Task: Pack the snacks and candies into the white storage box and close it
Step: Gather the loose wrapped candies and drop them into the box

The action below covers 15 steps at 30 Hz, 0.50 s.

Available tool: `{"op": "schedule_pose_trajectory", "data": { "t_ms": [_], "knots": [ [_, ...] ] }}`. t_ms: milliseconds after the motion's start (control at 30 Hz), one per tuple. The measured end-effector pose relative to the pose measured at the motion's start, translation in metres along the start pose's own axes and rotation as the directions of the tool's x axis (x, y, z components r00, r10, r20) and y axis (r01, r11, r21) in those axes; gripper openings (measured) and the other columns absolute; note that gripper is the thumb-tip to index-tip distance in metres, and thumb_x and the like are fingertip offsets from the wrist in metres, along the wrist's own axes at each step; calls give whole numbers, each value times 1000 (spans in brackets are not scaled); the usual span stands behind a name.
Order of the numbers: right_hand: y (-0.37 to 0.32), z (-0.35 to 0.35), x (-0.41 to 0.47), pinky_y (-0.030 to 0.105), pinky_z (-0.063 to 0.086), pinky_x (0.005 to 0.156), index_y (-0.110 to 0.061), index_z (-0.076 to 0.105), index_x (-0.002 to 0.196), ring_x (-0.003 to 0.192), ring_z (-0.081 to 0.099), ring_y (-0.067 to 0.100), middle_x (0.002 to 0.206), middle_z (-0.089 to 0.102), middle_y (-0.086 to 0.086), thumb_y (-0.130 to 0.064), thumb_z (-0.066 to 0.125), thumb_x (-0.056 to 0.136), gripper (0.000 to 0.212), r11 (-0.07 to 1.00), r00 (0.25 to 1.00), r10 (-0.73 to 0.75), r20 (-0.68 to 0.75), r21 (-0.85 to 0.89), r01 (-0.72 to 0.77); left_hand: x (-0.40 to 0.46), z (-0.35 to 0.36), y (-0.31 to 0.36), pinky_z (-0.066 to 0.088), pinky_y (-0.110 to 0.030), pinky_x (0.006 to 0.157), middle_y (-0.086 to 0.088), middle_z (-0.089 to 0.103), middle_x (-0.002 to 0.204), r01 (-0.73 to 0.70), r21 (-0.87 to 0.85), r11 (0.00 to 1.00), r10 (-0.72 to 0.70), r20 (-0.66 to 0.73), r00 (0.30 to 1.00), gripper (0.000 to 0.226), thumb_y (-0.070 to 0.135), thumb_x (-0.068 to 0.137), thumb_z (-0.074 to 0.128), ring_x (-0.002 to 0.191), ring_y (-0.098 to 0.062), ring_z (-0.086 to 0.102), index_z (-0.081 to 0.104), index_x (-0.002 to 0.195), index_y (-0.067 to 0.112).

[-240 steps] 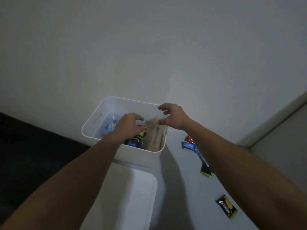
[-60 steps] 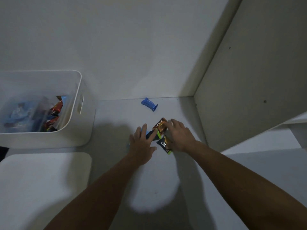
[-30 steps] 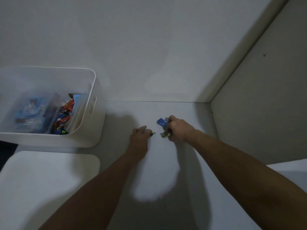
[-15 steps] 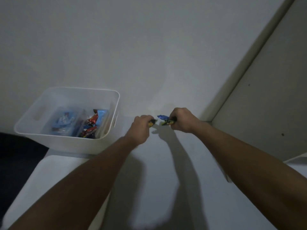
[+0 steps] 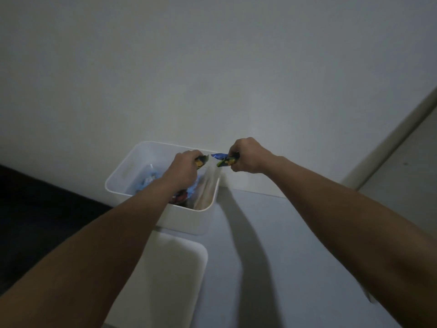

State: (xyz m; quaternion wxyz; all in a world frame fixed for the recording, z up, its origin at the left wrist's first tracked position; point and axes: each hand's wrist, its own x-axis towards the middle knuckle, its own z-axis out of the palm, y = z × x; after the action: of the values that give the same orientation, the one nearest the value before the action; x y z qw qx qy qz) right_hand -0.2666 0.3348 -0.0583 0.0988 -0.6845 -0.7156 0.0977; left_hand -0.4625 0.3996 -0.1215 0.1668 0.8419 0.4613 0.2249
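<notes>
Both fists pinch candy wrappers (image 5: 224, 160) above the box (image 5: 189, 221) rim at two o'clock; the right hand's (image 5: 248, 156) could drop outside.

White storage box (image 5: 132, 176) mouth open from above, lid (image 5: 163, 275) off and flat in front; left half partly filled with wrappers, left hand (image 5: 183, 171) over right half, right hand (image 5: 248, 156) just outside right rim, wall (image 5: 212, 79) close behind.

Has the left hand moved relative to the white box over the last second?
Yes. The left hand, gripping candy wrappers, now hangs over the open white box; a second ago it was on the table to the box's right.
</notes>
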Motion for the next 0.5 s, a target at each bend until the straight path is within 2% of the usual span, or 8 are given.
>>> {"op": "schedule_pose_trajectory", "data": {
  "t_ms": [167,333,433,500],
  "knots": [
    [-46,27,34,26,37,66,-11,73,102,82,53,21,93,65,8,-17,72,74,28,997,997,-44,64,-56,48,-14,-15,-40,47,-38,86,-18,65,110,97,0,995,-97,49,994,33,-2,84,53,99,-37,58,63,114,7],
    [-69,58,62,28,40,69,-10,72,102,93,60,28,101,67,12,-14,68,77,26,992,994,-61,86,-101,70,-22,-17,-66,44,-33,94,-14,63,122,186,-87,979,-180,68,981,37,2,90,52,108,-31,59,61,125,11],
    [-75,71,74,34,51,84,-17,70,107,103,61,26,110,66,7,-21,72,78,30,993,994,-55,93,-97,64,-28,-12,-78,44,-37,104,-8,57,134,230,-165,959,-213,114,970,43,9,92,57,118,-28,55,53,134,18],
    [-77,76,78,39,51,93,-21,66,115,110,58,23,119,64,3,-28,74,78,38,996,995,-30,94,-81,37,-31,-10,-87,37,-42,111,-4,47,145,281,-245,928,-250,148,957,52,13,93,59,129,-26,47,44,141,22]
  ]
}}
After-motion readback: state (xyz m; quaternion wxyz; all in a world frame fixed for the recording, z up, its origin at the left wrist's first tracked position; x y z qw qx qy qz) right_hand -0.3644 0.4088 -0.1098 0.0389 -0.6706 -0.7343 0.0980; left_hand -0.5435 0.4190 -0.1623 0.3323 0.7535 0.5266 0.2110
